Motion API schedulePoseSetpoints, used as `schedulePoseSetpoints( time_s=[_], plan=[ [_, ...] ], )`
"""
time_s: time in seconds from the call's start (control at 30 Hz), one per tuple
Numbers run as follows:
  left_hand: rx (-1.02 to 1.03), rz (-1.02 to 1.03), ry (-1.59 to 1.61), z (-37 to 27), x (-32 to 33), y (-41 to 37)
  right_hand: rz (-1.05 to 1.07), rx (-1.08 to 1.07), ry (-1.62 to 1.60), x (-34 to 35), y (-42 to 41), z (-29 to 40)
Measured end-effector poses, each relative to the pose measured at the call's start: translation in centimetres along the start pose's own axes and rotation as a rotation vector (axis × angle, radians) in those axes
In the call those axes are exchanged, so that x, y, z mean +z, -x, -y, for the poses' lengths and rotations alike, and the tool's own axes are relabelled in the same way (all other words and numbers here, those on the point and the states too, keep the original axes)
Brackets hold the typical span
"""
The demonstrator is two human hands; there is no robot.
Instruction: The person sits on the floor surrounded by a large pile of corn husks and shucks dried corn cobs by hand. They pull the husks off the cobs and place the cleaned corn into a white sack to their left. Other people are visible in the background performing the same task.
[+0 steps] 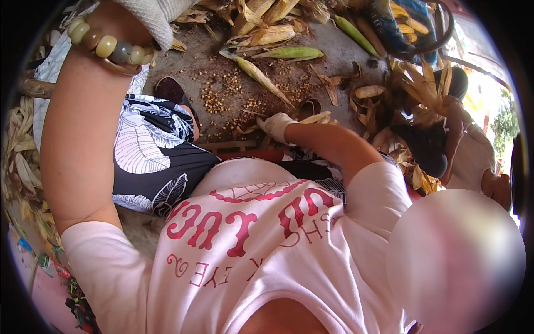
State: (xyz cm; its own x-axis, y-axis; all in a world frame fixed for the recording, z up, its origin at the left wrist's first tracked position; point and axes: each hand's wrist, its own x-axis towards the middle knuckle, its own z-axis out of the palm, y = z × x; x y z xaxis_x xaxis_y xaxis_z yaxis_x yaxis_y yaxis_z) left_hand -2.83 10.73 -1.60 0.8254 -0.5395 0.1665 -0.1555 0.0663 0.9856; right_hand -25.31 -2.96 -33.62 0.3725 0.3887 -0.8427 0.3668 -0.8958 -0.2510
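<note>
My left hand [154, 18] is in a white knit glove at the upper left; its fingers run past the top edge, so what it holds is hidden. A bead bracelet [107, 46] circles that wrist. Low before my seat, my gloved right hand [277, 127] reaches down close to the floor, beside a dry husk scrap [249, 128]. Its fingertips are too unclear to show a grip. Loose corn kernels [221, 98] are scattered just beyond it. A slim corn ear in its husk [263, 79] lies past the hand, near a greener husked ear [292, 52].
Dry husks [267, 35] lie heaped ahead. At the upper right, yellow corn cobs [413, 27] sit in a container with a blue bag [381, 18]. Another person [471, 146] sits at the right, their hand at a husk bundle [429, 89]. More husks [25, 167] line the left.
</note>
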Motion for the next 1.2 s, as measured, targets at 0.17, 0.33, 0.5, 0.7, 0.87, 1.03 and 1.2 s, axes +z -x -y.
schedulePoseSetpoints(
  time_s=[0.17,0.33,0.5,0.7,0.87,1.03,1.2],
  plan=[
    [-0.036,0.095,0.078,0.2,-0.3,-0.3,0.032,0.170,-0.001,-0.8,-0.4,-2.4],
    [-0.023,0.118,0.154,0.9,-1.2,-0.7,-0.447,0.601,-0.576,-6.4,5.7,-10.5],
    [-0.032,0.155,0.139,1.2,-0.5,-1.4,-0.543,0.543,-0.266,-4.5,4.5,-12.5],
    [-0.071,0.131,0.121,1.2,-0.1,-1.9,-0.190,0.428,-0.490,-3.8,2.1,-8.7],
    [-0.132,0.122,0.077,1.0,1.0,-2.2,-0.342,0.828,-0.443,0.4,6.2,-20.1],
    [-0.155,0.127,0.019,1.1,1.3,-2.3,-0.461,0.947,-0.687,2.0,9.7,-23.4],
    [-0.170,0.160,-0.035,1.3,2.1,-2.9,-0.290,0.997,-0.774,6.0,5.2,-22.6]
  ],
)
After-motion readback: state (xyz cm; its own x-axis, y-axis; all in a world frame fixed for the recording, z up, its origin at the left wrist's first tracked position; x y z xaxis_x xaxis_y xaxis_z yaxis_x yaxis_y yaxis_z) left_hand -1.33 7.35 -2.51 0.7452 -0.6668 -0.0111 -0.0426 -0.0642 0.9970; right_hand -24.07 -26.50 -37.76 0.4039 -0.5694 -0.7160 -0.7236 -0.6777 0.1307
